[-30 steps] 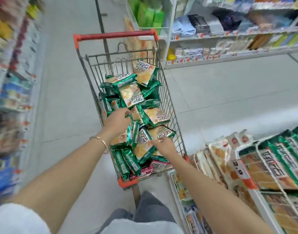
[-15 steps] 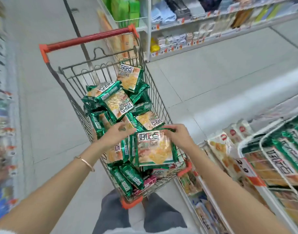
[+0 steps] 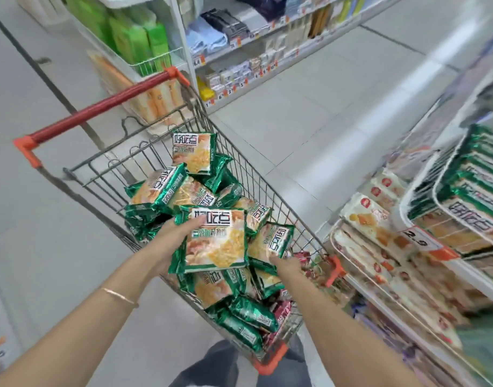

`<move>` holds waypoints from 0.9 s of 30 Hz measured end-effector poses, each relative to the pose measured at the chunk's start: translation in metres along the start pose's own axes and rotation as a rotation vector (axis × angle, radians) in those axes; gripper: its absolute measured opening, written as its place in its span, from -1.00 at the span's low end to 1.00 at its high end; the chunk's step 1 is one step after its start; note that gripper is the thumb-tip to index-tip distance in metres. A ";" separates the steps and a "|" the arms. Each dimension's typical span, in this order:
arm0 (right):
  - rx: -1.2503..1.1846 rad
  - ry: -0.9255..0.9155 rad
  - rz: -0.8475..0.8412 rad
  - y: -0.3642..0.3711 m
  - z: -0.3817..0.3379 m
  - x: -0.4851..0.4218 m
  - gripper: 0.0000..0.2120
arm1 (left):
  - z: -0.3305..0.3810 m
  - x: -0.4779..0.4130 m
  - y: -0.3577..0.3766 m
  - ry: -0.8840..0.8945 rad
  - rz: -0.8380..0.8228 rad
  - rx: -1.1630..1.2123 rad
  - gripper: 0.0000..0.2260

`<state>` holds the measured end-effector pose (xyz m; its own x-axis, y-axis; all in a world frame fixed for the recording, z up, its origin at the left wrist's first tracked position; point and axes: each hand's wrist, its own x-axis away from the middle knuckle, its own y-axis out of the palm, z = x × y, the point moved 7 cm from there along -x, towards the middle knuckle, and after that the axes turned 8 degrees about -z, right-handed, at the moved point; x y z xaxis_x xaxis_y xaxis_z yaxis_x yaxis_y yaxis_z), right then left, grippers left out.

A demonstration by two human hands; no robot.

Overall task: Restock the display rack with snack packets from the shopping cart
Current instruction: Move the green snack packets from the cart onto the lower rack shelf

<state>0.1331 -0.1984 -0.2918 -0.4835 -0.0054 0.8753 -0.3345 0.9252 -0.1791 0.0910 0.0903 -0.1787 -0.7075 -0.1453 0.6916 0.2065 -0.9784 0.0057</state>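
Note:
The wire shopping cart stands in front of me, piled with several green snack packets. My left hand grips the left edge of one green packet and holds it face-up above the pile. My right hand is down in the cart at the right. Its fingertips pinch the lower edge of a second, tilted packet, and most of its fingers are hidden. The white wire display rack on the right holds rows of the same green packets.
The cart's red handle points away from me. Below the rack, shelves hold white-and-orange packets and a 2.9 price tag. Across the tiled aisle stand shelves of goods. My legs show under the cart.
The lifted packet has passed from my right hand into my left. My right hand has dropped back into the cart onto another packet. The view has swung left and closer.

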 end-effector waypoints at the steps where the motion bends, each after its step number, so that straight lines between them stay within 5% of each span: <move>1: -0.002 -0.027 0.024 0.004 -0.001 -0.002 -0.31 | 0.003 0.002 0.005 0.000 -0.024 -0.013 0.09; 7: 0.008 -0.392 0.300 -0.054 -0.021 0.050 -0.46 | 0.023 0.004 0.031 0.095 0.060 -0.098 -0.06; 10: 0.025 -0.536 0.270 -0.095 -0.037 0.090 -0.42 | 0.042 0.010 0.062 0.167 0.042 -0.143 -0.12; 13: -0.216 -0.563 0.231 -0.143 -0.045 0.128 -0.44 | 0.059 0.018 0.102 0.214 -0.002 -0.206 -0.12; 19: -0.528 -0.500 0.004 -0.197 -0.028 0.157 -0.66 | 0.068 0.051 0.223 0.061 -0.272 -0.313 0.06; 22: -0.402 -0.575 0.081 -0.237 -0.015 0.177 -0.59 | 0.066 0.072 0.296 -0.006 -0.426 -0.333 -0.05; 27: -0.318 -0.580 0.267 -0.329 0.037 0.204 -0.38 | 0.056 0.128 0.420 0.001 -0.659 -0.441 0.15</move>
<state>0.1149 -0.5183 -0.0709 -0.8980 0.1180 0.4239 0.0649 0.9884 -0.1376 0.1249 -0.3310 -0.0469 -0.5915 0.4842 0.6447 -0.5420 -0.8308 0.1268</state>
